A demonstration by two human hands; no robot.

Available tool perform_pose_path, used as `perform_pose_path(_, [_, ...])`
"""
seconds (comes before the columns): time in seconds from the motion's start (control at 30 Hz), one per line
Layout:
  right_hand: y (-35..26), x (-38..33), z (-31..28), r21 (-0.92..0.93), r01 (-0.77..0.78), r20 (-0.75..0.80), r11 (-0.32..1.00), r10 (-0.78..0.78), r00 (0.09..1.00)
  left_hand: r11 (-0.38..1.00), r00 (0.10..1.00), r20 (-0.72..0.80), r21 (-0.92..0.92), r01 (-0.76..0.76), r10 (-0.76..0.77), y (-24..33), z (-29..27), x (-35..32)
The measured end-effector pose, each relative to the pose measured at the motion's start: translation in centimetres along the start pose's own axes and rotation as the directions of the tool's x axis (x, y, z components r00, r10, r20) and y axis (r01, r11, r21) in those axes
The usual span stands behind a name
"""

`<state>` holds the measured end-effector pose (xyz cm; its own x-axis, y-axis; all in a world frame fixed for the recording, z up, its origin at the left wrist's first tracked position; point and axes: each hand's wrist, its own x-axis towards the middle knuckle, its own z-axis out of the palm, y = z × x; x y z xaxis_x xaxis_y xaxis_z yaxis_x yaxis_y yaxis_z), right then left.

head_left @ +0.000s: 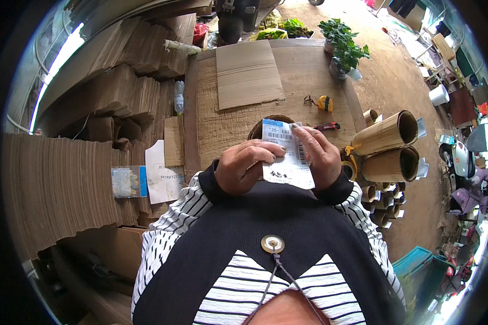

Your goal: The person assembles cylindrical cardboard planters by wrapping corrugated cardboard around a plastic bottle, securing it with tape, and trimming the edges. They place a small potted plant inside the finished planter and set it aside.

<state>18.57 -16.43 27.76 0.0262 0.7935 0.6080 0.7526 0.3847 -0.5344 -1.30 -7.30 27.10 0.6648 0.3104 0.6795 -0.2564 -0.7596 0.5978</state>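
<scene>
A white shipping label (pixel 283 146) with a blue strip at its top, barcodes and dark handwriting is in front of my chest, over the near side of the table. My left hand (pixel 243 167) grips its left edge with curled fingers. On the label's right side my right hand (pixel 321 157) pinches it, its fingers lying over the upper corner. Behind the label shows the curved brown rim of what looks like a cardboard tube (pixel 276 118); the rest of it is hidden by the label and my hands.
The wooden table (pixel 309 59) bears a flat cardboard sheet (pixel 248 75), a yellow tape measure (pixel 325 103), a red utility knife (pixel 327 126), a tape roll (pixel 349 162) and potted plants (pixel 341 49). Cardboard stacks (pixel 59 189) rise at left. Rolled cardboard tubes (pixel 382 135) stand at right.
</scene>
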Motion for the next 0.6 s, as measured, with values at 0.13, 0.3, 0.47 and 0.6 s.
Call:
perform_pose_path(0.13, [0.1,-0.4,-0.2,0.121,-0.012,0.045,0.993,0.006,0.999,0.999,0.999,-0.015,0.036,0.037,-0.037,0.1,0.2,-0.3])
perform_pose_path(0.3, [0.7,-1.4,0.2,0.155,-0.038,0.035,0.987,0.033,0.999,0.997,0.998,-0.014,0.024,0.067,-0.066,0.4,0.6,-0.6])
perform_pose_path(0.47, [0.8,-2.6,-0.1,0.256,-0.132,0.098,0.958,0.111,0.989,0.997,0.99,0.115,-0.023,0.08,-0.076,0.4,0.8,-1.3])
perform_pose_path(0.6, [1.5,-5.0,-0.2,0.579,-0.253,0.097,0.775,0.242,0.965,0.993,0.996,0.07,-0.093,0.066,-0.06,-0.3,2.3,-2.2])
